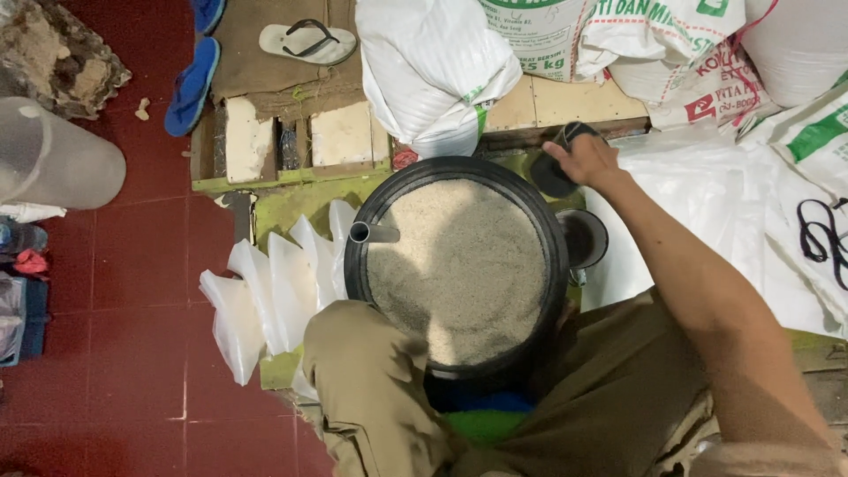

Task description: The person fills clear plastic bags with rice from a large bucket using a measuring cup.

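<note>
A dark cup [558, 173] sits beyond the rice tub's [367, 265] far-right rim, the right hand [590, 161] closed around it. A metal scoop [371, 232] lies in the rice. Plastic bags [265, 300] fan out left. The left hand is unseen.

The right hand [590, 161] grips a dark cup [556, 168] beside the rice-filled black tub [364, 265].

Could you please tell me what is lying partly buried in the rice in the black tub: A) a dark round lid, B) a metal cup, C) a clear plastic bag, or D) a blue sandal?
B: a metal cup lies on its side at the left edge of the rice in the black tub.
</note>
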